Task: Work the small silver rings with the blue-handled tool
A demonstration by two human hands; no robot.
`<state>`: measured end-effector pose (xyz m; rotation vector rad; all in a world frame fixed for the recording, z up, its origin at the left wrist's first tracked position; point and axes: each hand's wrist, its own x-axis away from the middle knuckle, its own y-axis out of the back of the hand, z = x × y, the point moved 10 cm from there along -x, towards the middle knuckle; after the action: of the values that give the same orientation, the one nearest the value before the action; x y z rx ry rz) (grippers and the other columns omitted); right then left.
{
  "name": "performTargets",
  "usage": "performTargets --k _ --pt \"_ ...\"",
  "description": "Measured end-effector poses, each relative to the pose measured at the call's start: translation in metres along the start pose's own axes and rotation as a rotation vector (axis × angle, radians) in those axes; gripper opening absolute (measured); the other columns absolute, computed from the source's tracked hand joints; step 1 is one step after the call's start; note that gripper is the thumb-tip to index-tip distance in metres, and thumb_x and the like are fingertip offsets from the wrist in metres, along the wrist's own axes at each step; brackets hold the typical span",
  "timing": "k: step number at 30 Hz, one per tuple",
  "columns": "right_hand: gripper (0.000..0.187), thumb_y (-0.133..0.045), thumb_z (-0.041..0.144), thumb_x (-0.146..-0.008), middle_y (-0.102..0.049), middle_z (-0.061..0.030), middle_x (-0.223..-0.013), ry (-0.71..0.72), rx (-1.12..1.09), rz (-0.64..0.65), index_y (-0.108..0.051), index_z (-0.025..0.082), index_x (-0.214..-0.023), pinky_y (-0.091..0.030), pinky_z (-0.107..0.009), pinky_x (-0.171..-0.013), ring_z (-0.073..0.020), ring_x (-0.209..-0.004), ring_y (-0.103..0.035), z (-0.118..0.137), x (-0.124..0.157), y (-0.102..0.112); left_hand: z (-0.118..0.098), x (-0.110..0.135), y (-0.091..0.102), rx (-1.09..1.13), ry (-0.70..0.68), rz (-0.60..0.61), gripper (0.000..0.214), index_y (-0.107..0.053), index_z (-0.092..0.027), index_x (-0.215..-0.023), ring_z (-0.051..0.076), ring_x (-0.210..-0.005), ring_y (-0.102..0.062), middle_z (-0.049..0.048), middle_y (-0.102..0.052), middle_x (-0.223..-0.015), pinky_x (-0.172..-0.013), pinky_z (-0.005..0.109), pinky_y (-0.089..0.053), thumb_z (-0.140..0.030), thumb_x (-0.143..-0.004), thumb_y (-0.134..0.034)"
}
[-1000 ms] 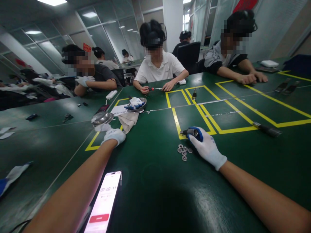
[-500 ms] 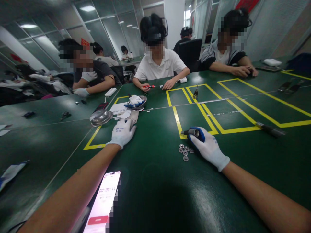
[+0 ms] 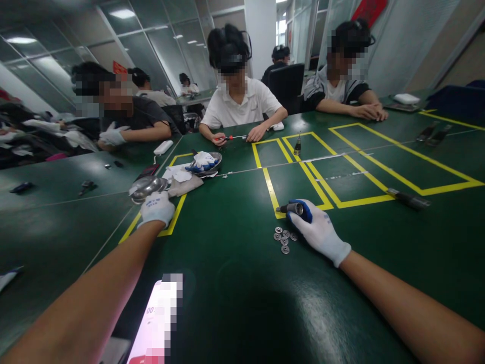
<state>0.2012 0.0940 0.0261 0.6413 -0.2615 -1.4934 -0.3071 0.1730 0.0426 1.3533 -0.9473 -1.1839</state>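
While the right hand (image 3: 318, 230) is closed around the driver (image 3: 293, 208) on the tabletop (image 3: 235, 283), the light, stiff bowl (image 3: 146, 187) at far left is touched by the left hand (image 3: 157, 208); its finger state cannot be told.

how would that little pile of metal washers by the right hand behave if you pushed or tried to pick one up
The washers look flat, thin and stiff, so they would probably slide across the smooth green table rather than roll. Lying loose in a cluster beside the right hand, they would likely scatter. Pinching one flat off the surface in gloved fingers may be fiddly.
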Motion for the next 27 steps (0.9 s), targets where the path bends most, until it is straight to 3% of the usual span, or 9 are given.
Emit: performTargets --k 3,6,9,10,14,16,18,22,27 --pt "0.04 -0.057 0.046 -0.092 -0.074 -0.009 -0.108 0.007 -0.006 0.01 -0.066 0.019 -0.119 -0.053 -0.039 -0.091 -0.0256 -0.099 -0.069 0.002 0.0 -0.001 0.012 0.015 0.011 -0.102 0.266 0.021 0.035 -0.061 -0.001 -0.115 0.038 -0.118 -0.059 0.0165 -0.065 -0.108 -0.091 0.048 -0.046 -0.029 -0.099 -0.047" --pt "0.04 -0.058 0.047 -0.092 -0.074 -0.0086 -0.107 0.01 -0.016 0.013 -0.066 0.019 -0.119 -0.053 -0.04 -0.09 -0.0257 -0.097 -0.07 0.004 0.001 0.0 -0.03 0.026 0.016 -0.123 0.161 0.091 0.033 -0.063 -0.001 -0.113 0.037 -0.114 -0.063 0.0228 -0.066 -0.116 -0.092 0.046 -0.049 -0.026 -0.095 -0.05" --pt "0.04 -0.06 0.048 -0.091 -0.075 -0.0077 -0.103 0.016 -0.031 0.009 -0.069 0.019 -0.117 -0.054 -0.04 -0.087 -0.025 -0.094 -0.07 0.005 0.003 0.001 -0.106 0.045 0.018 -0.065 -0.057 0.131 0.028 -0.065 -0.011 -0.112 0.031 -0.113 -0.064 0.0173 -0.067 -0.12 -0.097 0.041 -0.051 -0.025 -0.091 -0.052" --pt "0.04 -0.061 0.049 -0.091 -0.075 -0.0074 -0.102 0.026 -0.037 0.011 -0.07 0.019 -0.115 -0.054 -0.039 -0.087 -0.0246 -0.093 -0.07 0.006 0.004 0.001 -0.142 0.056 0.018 -0.016 -0.187 0.146 0.029 -0.065 -0.014 -0.114 0.03 -0.113 -0.065 0.0155 -0.066 -0.12 -0.099 0.041 -0.051 -0.026 -0.092 -0.051" --pt "0.036 -0.065 0.049 -0.09 -0.076 -0.0064 -0.102 0.064 -0.053 0.005 -0.073 0.02 -0.109 -0.053 -0.037 -0.087 -0.0237 -0.093 -0.07 0.008 0.005 0.0 -0.277 0.116 0.032 0.231 -0.628 0.138 0.062 -0.046 -0.024 -0.147 0.03 -0.122 -0.061 0.012 -0.056 -0.139 -0.105 0.039 -0.051 -0.045 -0.091 -0.061" --pt "0.036 -0.067 0.047 -0.089 -0.076 -0.0064 -0.105 0.067 -0.069 -0.021 -0.072 0.02 -0.112 -0.053 -0.037 -0.089 -0.0239 -0.096 -0.071 0.005 0.005 0.001 -0.325 0.141 0.039 0.285 -0.753 0.113 0.081 -0.029 -0.027 -0.159 0.03 -0.122 -0.061 0.0123 -0.052 -0.143 -0.102 0.039 -0.053 -0.045 -0.089 -0.065" --pt "0.038 -0.069 0.044 -0.087 -0.076 -0.0066 -0.109 0.07 -0.091 -0.046 -0.071 0.02 -0.117 -0.052 -0.037 -0.091 -0.024 -0.099 -0.071 0.002 0.004 0.002 -0.357 0.156 0.043 0.295 -0.825 0.072 0.082 -0.023 -0.027 -0.162 0.029 -0.122 -0.061 0.013 -0.051 -0.144 -0.099 0.038 -0.054 -0.038 -0.091 -0.063" --pt "0.037 -0.07 0.043 -0.087 -0.077 -0.0069 -0.107 0.063 -0.112 -0.08 -0.071 0.019 -0.115 -0.053 -0.037 -0.09 -0.024 -0.099 -0.071 -0.003 0.002 0.006 -0.382 0.158 0.046 0.32 -0.863 0.029 0.068 -0.031 -0.027 -0.159 0.027 -0.119 -0.063 0.0121 -0.056 -0.137 -0.101 0.037 -0.054 -0.022 -0.094 -0.052" --pt "0.048 -0.075 0.044 -0.083 -0.075 -0.008 -0.118 0.07 -0.151 -0.01 -0.068 0.02 -0.125 -0.052 -0.038 -0.099 -0.0241 -0.109 -0.07 0.001 0.002 0.003 -0.372 0.147 0.046 0.416 -0.802 0.044 0.057 -0.046 -0.025 -0.147 0.027 -0.123 -0.062 0.0128 -0.058 -0.136 -0.106 0.039 -0.052 -0.016 -0.09 -0.052"
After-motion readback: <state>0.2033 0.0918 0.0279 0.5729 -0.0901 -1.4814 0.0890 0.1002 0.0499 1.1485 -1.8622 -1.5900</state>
